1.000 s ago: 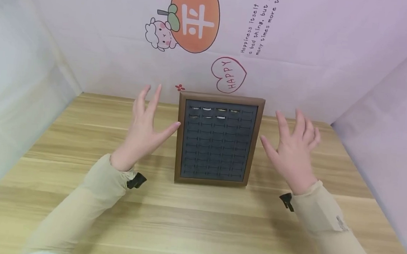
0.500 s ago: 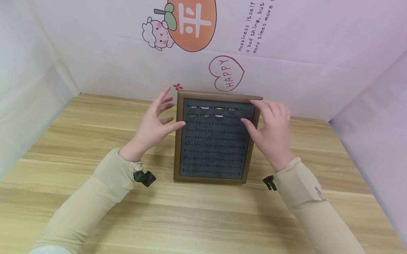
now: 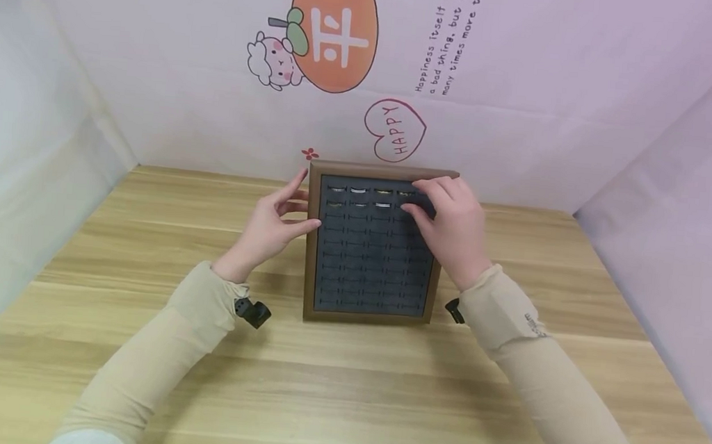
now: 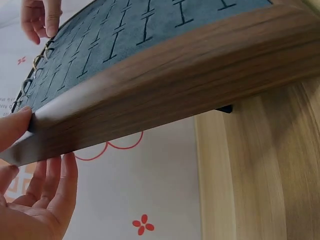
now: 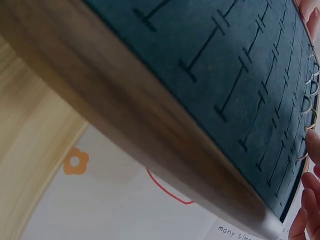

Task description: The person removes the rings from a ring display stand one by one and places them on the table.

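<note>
Ring display stands on wooden table, printed white backdrop behind.

The pale yellow-brown, wood-grained worktop has darker streaks running from side to side and a straight far edge. On it, around the middle of its width and towards that far edge, a rectangular, dark blue-grey, slotted display board in a brown wood-grained frame stands on its short lower side.

Screened workspace, room type unclear, woodgrain table, pale sheet walls, cartoon print
</note>
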`<move>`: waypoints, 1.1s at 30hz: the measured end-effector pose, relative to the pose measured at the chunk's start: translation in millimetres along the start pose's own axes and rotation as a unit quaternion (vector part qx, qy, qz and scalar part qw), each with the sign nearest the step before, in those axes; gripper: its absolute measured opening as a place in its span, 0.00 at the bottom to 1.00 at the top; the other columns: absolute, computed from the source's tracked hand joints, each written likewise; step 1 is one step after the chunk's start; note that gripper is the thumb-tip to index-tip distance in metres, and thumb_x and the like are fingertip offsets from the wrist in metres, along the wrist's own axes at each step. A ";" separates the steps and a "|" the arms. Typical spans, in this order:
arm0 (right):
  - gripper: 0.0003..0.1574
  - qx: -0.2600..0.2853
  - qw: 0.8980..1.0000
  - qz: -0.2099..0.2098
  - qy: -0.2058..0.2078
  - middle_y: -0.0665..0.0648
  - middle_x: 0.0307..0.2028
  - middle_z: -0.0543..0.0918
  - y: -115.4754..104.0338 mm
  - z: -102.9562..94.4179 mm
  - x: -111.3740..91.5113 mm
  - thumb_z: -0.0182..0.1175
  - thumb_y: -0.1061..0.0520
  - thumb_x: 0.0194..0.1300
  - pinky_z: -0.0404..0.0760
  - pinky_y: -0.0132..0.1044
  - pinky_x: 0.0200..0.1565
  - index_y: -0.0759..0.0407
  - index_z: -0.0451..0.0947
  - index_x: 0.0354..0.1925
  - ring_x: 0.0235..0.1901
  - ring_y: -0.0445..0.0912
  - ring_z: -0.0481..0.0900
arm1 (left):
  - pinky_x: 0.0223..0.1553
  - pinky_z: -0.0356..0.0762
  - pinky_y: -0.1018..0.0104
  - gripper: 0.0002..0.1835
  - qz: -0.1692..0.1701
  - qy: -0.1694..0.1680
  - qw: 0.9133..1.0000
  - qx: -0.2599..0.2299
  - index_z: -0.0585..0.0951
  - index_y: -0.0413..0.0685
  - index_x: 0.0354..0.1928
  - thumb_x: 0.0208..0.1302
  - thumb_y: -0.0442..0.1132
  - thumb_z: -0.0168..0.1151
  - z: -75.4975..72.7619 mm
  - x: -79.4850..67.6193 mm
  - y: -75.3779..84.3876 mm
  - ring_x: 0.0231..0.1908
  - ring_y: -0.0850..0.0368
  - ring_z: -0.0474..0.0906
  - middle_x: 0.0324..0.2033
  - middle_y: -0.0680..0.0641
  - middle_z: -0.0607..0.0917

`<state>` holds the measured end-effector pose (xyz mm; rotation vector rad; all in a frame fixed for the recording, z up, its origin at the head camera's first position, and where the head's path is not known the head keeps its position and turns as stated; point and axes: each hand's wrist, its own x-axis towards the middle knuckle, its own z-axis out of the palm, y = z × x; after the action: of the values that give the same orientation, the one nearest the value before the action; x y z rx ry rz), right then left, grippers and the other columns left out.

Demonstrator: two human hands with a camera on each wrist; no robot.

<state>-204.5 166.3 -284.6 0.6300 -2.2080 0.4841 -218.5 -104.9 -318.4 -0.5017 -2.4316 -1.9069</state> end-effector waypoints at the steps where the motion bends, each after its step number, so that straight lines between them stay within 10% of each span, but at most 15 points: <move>1: 0.19 0.000 1.000 0.003 -0.002 0.61 0.37 0.84 -0.2 0.7 0.8 0.70 0.58 0.54 0.75 0.44 0.44 0.66 0.81 0.43 0.39 0.55 0.76 | 0.55 0.75 0.54 0.45 0.002 -0.001 1.000 0.003 0.56 0.59 0.73 0.57 0.28 0.65 -0.3 0.6 -0.7 0.55 0.46 0.73 0.57 0.39 0.72; 33: 0.08 0.070 0.997 0.037 -0.011 0.60 0.30 0.84 3.7 6.3 11.2 0.69 0.61 0.54 0.75 0.43 0.39 0.67 0.83 0.29 0.33 0.53 0.77 | 0.54 0.75 0.56 0.44 0.004 -0.020 1.000 -0.011 0.56 0.54 0.72 0.56 0.26 0.65 -3.8 5.2 -7.8 0.53 0.49 0.72 0.58 0.39 0.71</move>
<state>-216.7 162.8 -280.5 0.6321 -2.2387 0.6787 -226.1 -108.8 -323.7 -0.5532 -2.4304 -1.9425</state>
